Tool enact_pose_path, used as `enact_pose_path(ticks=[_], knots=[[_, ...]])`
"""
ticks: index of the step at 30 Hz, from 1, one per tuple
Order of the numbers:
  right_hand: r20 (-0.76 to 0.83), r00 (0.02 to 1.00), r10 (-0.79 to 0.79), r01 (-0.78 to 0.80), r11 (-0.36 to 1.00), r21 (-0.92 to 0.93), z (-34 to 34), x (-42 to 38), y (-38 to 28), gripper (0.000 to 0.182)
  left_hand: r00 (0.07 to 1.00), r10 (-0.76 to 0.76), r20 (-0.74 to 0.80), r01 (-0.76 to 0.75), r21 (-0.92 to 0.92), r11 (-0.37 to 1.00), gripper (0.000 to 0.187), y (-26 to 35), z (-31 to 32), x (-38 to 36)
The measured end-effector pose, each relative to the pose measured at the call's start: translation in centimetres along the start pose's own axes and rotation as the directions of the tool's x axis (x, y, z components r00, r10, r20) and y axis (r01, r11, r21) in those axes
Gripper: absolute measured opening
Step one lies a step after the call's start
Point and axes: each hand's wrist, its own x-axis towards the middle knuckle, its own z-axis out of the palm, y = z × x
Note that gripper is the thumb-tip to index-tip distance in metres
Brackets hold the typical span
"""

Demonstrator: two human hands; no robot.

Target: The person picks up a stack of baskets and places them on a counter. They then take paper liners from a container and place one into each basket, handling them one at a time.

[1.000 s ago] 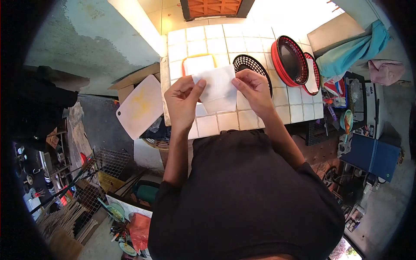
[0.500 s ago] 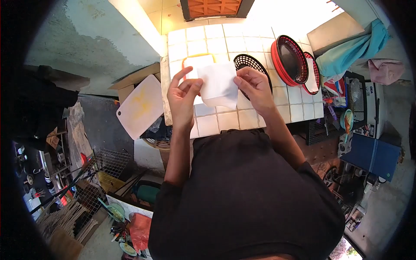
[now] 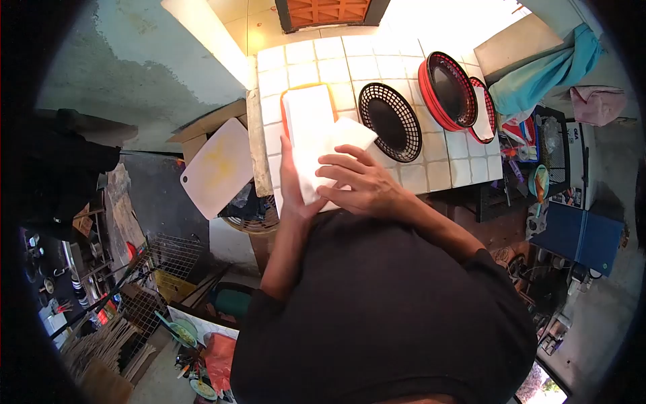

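A thin white paper sheet (image 3: 315, 172) is between my two hands, bent, with a corner standing up behind my right fingers. My left hand (image 3: 295, 185) supports it along the left and lower edge, its fingers partly hidden by the paper. Across the sheet's right side lies my right hand (image 3: 367, 185), fingers stretched and apart, the tips on the paper. Just beyond is an orange-rimmed container (image 3: 284, 111) holding a stack of white paper (image 3: 309, 111), very bright in the light. A black oval plastic basket (image 3: 390, 121) rests on the tiled counter right of the stack.
More red and black baskets (image 3: 452, 91) are stacked toward the right of the tiled counter (image 3: 373, 67). A stained white cutting board (image 3: 217, 168) leans at the left. A teal cloth (image 3: 548, 77) hangs at the right, above a dark rack.
The sheet came down toward my body, from being held up by both hands to lying against my left hand. My right hand moved left and down, its pinch opening over the paper.
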Motion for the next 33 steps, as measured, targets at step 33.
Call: enact_pose_path(ticks=[33], knots=[[0.309,0.595,0.742,-0.524,0.066,0.849,-1.5,-1.0,4.6,0.024,0.835,0.55,0.038,-0.206,0.946,0.249,0.017,1.0,4.5,1.0]])
